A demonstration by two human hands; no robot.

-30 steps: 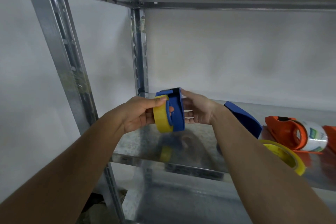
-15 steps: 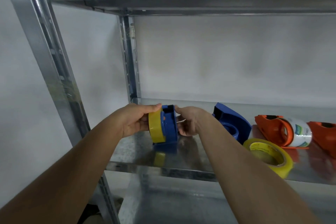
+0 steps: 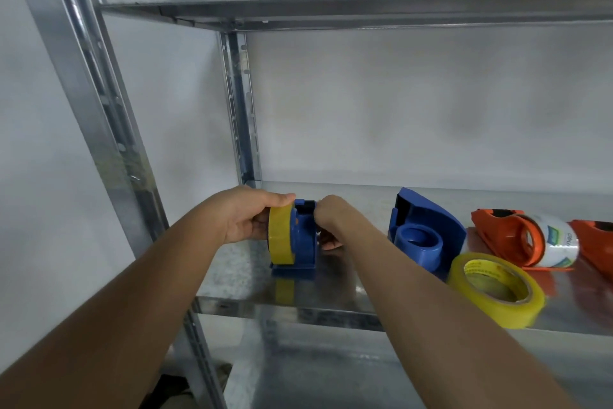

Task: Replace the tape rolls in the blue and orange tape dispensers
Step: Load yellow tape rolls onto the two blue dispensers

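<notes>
A yellow tape roll (image 3: 281, 236), gripped by the left hand (image 3: 243, 214), is held flush against the upright blue plastic dispenser half (image 3: 303, 236), itself pinched from its far side by the right hand (image 3: 326, 218).

A blue dispenser half (image 3: 303, 239) carries a translucent yellow roll (image 3: 280, 236). At 3 o'clock a second blue half (image 3: 428, 229); beyond, orange dispensers (image 3: 497, 232) around a white roll (image 3: 560, 242) with green-blue print. At 4 o'clock a yellow roll (image 3: 497, 289), red lettering inside. Shelf (image 3: 331, 286) mottled silver-grey.
</notes>
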